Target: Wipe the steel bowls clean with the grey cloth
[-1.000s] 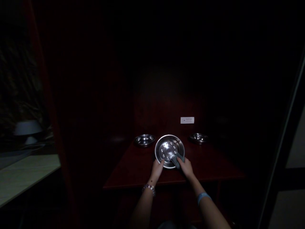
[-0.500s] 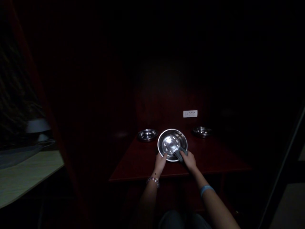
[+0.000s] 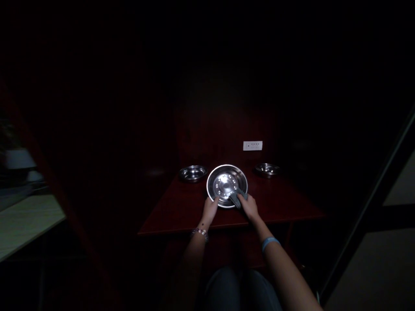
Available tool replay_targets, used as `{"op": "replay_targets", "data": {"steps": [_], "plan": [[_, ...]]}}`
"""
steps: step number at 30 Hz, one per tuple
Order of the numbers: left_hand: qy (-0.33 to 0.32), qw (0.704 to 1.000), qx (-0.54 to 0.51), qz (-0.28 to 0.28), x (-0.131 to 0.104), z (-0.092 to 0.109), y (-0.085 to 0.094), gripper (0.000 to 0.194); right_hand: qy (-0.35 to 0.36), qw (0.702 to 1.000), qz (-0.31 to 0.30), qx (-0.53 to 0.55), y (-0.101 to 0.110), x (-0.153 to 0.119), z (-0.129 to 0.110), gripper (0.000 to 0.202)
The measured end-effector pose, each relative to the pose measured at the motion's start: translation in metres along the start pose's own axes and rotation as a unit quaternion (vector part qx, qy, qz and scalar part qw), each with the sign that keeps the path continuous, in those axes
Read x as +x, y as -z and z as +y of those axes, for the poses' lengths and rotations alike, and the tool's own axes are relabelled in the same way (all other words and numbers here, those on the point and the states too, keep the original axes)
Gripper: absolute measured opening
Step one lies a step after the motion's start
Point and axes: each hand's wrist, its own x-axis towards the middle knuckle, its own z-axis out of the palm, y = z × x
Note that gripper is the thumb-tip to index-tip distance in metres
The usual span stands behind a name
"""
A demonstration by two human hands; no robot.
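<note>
Still: one basin [image 3: 223,183] pinched in your left hand [image 3: 210,209], cloth [image 3: 234,200] in your right hand [image 3: 250,206], work unshifted

dot-ringed silver bowl [image 3: 226,185]; grey cloth [image 3: 235,199]; dark red table [image 3: 177,207]; white socket [image 3: 253,146].

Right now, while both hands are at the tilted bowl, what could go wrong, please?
The bowl could slip or turn: the left hand grips only its near rim, and the right hand has a cloth between thumb and metal.

A wide swing might knock the left bowl or the right bowl behind it on the table.

The room is dark, so a dirty spot may be missed.
</note>
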Motion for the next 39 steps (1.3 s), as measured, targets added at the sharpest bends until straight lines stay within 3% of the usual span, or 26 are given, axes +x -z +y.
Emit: {"op": "replay_targets", "data": {"steps": [8, 15, 19, 23, 30, 39], "plan": [[0.013, 1.0, -0.007, 0.019, -0.004, 0.013, 0.001, 0.032, -0.015, 0.999, -0.012, -0.039, 0.0, -0.001, -0.004, 0.049], [0.018, 0.999, 0.007, 0.048, 0.0, 0.011, 0.0, 0.029, -0.03, 0.994, -0.01, -0.107, -0.002, -0.001, -0.017, 0.05], [0.057, 0.991, 0.1, 0.067, 0.001, 0.013, -0.003, 0.03, -0.038, 0.984, -0.025, -0.171, -0.002, 0.003, -0.028, 0.055], [0.122, 0.966, 0.221, 0.06, -0.002, 0.025, -0.006, 0.033, -0.055, 0.975, -0.037, -0.213, 0.0, 0.006, -0.033, 0.062], [0.18, 0.931, 0.315, 0.05, -0.006, 0.05, -0.008, 0.044, -0.068, 0.978, -0.022, -0.197, 0.001, 0.006, -0.034, 0.059], [0.178, 0.928, 0.326, 0.036, -0.006, 0.048, -0.009, 0.054, -0.059, 0.987, -0.008, -0.15, 0.002, 0.004, -0.031, 0.057]]}}
